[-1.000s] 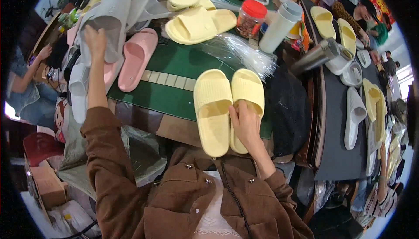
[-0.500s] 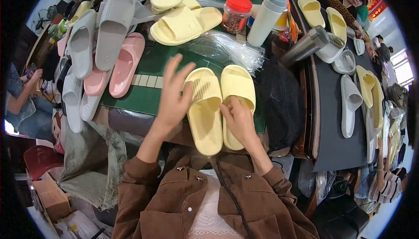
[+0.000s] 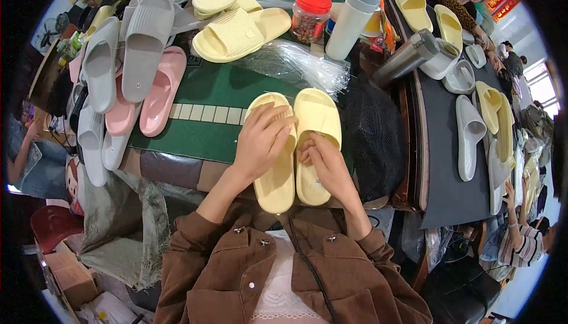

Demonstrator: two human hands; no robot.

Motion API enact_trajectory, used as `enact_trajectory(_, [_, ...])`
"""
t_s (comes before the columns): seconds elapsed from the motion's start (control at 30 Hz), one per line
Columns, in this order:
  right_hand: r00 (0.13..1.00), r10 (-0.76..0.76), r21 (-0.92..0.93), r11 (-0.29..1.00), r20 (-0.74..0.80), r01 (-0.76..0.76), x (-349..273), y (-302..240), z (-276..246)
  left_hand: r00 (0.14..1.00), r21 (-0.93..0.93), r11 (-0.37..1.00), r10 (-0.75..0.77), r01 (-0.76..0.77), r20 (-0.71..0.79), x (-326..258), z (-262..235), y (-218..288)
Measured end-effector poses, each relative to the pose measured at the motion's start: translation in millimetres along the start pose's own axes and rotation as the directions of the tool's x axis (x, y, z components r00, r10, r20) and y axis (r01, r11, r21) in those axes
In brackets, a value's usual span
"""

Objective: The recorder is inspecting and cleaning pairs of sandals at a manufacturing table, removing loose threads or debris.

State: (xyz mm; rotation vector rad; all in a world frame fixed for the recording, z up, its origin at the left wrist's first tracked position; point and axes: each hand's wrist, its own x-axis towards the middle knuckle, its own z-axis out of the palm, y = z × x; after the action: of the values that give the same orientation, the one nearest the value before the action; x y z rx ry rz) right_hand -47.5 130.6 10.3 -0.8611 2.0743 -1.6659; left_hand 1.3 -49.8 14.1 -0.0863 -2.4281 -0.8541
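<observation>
A pair of pale yellow slide slippers stands side by side at the table's near edge, toes pointing away from me. My left hand lies over the ribbed strap of the left slipper, its fingers stretched across and touching it. At the right slipper, my right hand is closed at the back edge of the strap, with some fingertips hidden under it. A small shiny spot shows on that slipper's footbed beside the hand.
Clear plastic ties lie beyond the pair, near a red-lidded jar and a pale bottle. Grey slippers and pink ones crowd the left. A steel flask leans at right; people sit farther off.
My left hand has come down from beside the left slipper onto its strap. My right hand stays at the right slipper's strap. The whole view has shifted slightly.
</observation>
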Motion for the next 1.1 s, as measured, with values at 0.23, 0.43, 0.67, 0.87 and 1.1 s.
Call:
enact_trajectory(0.23, [0.996,0.067,-0.065,0.996,0.051,-0.064,-12,-19,-18,0.996,-0.030,0.996,0.087,-0.086,0.026,2,5,3])
enact_trajectory(0.43, [0.988,0.151,-0.127,0.981,0.029,-0.146,-19,-43,-40,0.996,-0.029,0.995,0.091,-0.092,-0.018,-9,0,7])
enact_trajectory(0.67, [0.977,-0.037,0.496,0.857,-0.211,0.140,-29,-64,-37,0.943,0.006,0.959,0.279,-0.282,-0.180,-16,-7,45])
enact_trajectory(0.87, [0.969,0.098,0.778,0.616,-0.228,0.121,-25,-51,-20,0.924,-0.276,0.885,0.334,-0.375,-0.185,-24,-3,64])
enact_trajectory(1.1, [0.970,0.180,0.826,0.562,-0.162,0.033,-20,-39,-26,0.983,-0.475,0.866,0.090,-0.155,-0.158,-18,-29,57])
